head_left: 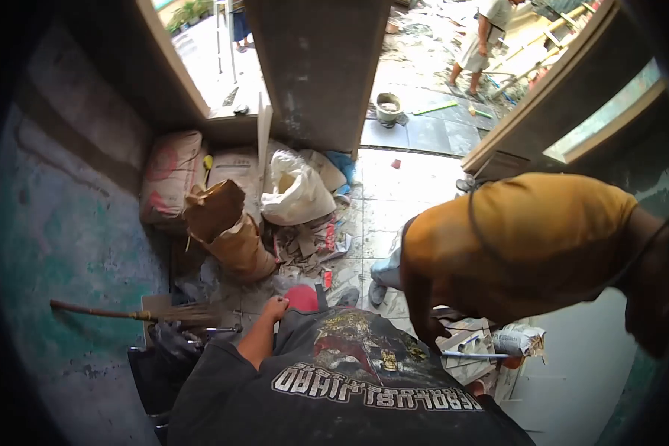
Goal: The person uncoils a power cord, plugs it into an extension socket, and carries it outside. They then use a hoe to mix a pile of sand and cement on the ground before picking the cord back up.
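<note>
My left hand [276,307] reaches forward from a dark grey sleeve, its fingers curled into a fist with nothing visible in it. It sits right beside a red rounded object [302,297] on the littered floor. My printed dark shirt [349,372] fills the bottom of the view. My right hand is not visible. A person in an orange shirt [528,238] bends over close on my right, hiding the floor there.
A broom [126,314] lies by the green wall at left. An open brown paper sack [227,223], a white sack [293,192] and a cement bag [172,175] stand among rubble by a concrete pillar [320,67]. Outside are a bucket [388,108] and another person [483,37].
</note>
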`<action>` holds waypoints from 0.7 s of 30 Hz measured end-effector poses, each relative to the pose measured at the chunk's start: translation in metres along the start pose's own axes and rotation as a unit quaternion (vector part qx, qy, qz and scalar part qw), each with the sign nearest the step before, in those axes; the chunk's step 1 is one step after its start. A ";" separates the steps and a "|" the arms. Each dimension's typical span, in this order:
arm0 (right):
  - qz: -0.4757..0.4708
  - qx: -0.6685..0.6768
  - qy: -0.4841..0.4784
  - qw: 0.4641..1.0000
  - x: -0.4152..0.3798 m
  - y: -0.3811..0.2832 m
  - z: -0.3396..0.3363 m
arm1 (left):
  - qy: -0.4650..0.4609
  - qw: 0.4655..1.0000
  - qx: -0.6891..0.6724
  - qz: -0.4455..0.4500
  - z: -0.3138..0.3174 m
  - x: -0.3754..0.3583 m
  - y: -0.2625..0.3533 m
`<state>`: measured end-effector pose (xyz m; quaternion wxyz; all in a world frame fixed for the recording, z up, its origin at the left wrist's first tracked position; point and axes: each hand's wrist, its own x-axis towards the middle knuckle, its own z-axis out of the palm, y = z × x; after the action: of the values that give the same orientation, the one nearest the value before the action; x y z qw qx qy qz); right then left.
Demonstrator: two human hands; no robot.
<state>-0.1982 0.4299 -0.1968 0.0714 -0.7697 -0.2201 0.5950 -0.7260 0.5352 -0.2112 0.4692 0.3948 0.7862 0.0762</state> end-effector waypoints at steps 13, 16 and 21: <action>-0.052 0.156 0.139 0.977 0.065 -0.067 -0.071 | -0.178 0.884 0.351 0.252 0.041 0.148 0.301; -0.036 0.207 0.165 0.964 0.063 -0.094 -0.068 | -0.236 0.864 0.370 0.248 0.081 0.171 0.376; 0.002 0.247 0.174 0.953 0.101 -0.144 -0.070 | -0.344 0.814 0.298 0.360 0.144 0.213 0.479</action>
<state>-0.1492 0.6119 -0.2129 0.2954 -0.8203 -0.0484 0.4874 -0.4010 0.9708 -0.1993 0.5072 0.7707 0.3595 -0.1395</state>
